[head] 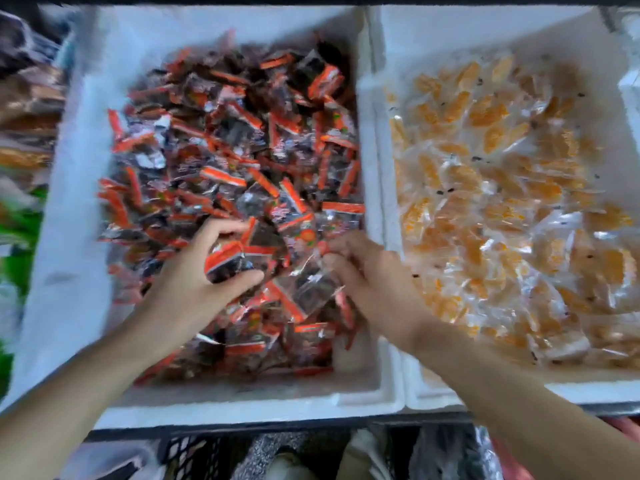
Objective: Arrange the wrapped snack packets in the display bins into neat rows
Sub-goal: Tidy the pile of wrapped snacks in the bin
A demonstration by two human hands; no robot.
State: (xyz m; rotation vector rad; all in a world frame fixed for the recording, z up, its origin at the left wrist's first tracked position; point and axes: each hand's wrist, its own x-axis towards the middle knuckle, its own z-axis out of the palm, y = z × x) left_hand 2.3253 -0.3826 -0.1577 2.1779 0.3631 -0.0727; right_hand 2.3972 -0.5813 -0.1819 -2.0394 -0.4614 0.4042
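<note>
**Both hands in the red bin, a packet in each**

The red bin (pixel 242 400), a white foam box, is heaped with packets (pixel 242 140) lying at every angle; no row shows in it yet, so the sorting looks barely begun.

The left hand (pixel 187 289) is over the bin's near half, left of its middle. Its fingers (pixel 221 227) and thumb curl round a held packet (pixel 225 259); blur hides whether a second one is stacked under it. The right hand (pixel 374 282) is close to the bin's right wall, and its fingers pinch the edge of a clear packet (pixel 311 289) that tilts above the heap.

Lifting the two packets off the pile probably lets the person turn them the same way before laying them down. A bare patch (pixel 349 353) at the bin's near right corner looks like a place where a row could start.

Each packet is a small glossy clear wrapper with an orange-red band along one end and a dark piece inside. The film looks slick and crinkly, likely to slide off its neighbours.

To the right of the red bin, touching it, stands the orange bin (pixel 450 32), with its orange packets (pixel 502 188) equally loose.
</note>
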